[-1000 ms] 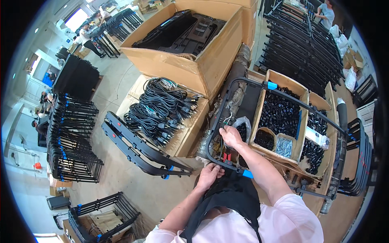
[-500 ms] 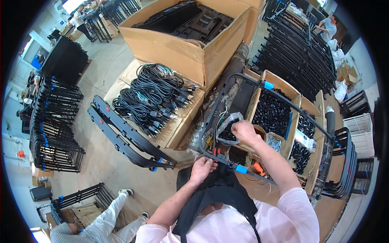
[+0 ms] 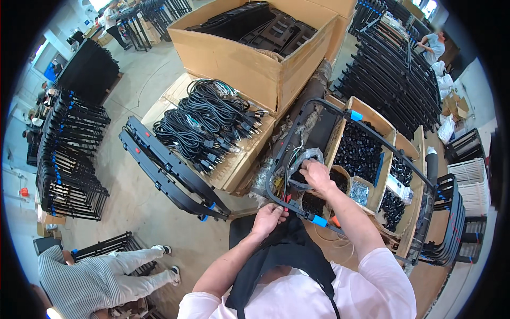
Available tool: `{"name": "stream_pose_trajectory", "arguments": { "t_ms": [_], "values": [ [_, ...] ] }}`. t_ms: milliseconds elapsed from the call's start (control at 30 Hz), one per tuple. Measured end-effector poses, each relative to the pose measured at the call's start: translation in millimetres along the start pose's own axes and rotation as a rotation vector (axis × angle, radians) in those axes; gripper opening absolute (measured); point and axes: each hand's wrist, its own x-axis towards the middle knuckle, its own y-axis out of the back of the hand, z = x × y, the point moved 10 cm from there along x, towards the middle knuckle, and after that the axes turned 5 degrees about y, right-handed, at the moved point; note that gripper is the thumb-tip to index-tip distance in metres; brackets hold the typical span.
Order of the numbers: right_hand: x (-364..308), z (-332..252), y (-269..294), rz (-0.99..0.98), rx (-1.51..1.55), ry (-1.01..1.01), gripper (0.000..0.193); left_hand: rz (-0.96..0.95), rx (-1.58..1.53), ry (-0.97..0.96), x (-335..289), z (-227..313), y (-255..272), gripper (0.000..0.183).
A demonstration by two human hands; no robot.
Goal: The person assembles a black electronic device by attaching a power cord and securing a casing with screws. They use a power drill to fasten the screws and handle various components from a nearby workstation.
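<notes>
A black tubular frame (image 3: 282, 142) with blue wrapped bands lies across the parts boxes in front of me. At its near left corner my left hand (image 3: 270, 219) is closed in a pinch beside a small red piece (image 3: 287, 198); what lies between the fingertips is hidden. My right hand (image 3: 314, 175) reaches inside the frame to a clear plastic bag (image 3: 311, 154) holding small dark parts. Its fingers curl together at the bag's opening, and anything they hold is too small to make out. Thin wires run beside the bag.
Cardboard boxes of black fittings (image 3: 357, 151) and silver screws (image 3: 359, 193) sit right of the bag. Bundled black power cords (image 3: 207, 125) lie on a carton at left, beside curved black legs (image 3: 164, 170). A large open carton (image 3: 228, 64) stands beyond. A person (image 3: 101, 276) is at lower left.
My right hand has shifted slightly left and dipped lower into the plastic bag. My left hand stays at the frame corner. The person at lower left has come further into view.
</notes>
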Motion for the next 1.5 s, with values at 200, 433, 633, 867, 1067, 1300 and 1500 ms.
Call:
{"name": "stream_pose_trajectory", "arguments": {
  "t_ms": [200,433,633,867,1067,1300,1500],
  "values": [
    [-3.7,19.6,11.5,-0.097,0.233,-0.170,0.024,-0.009,0.002,-0.005,5.5,-4.2,3.1,0.027],
    [-19.2,33.1,8.0,-0.067,0.552,-0.296,0.020,-0.023,0.021,0.017,8.2,-2.8,0.6,0.025],
    [-57.0,-110.0,35.0,-0.152,0.464,-0.012,0.026,-0.030,0.019,-0.007,6.9,1.5,3.4,0.026],
    [-85.2,-177.8,9.0,-0.187,0.487,0.058,0.036,-0.070,-0.116,-0.041,22.3,-11.8,12.0,0.015],
    [-90.3,-150.4,-4.9,-0.063,0.585,-0.105,0.042,-0.113,-0.165,-0.042,19.6,-4.2,7.5,0.013],
    [-103.6,-147.0,-19.2,-0.213,0.742,-0.271,0.029,-0.096,-0.221,0.037,25.4,-15.1,10.0,0.010],
    [-114.1,-145.1,-20.8,-0.236,0.838,-0.411,0.026,-0.160,-0.143,0.065,32.2,-20.1,12.4,0.009]
  ]
}}
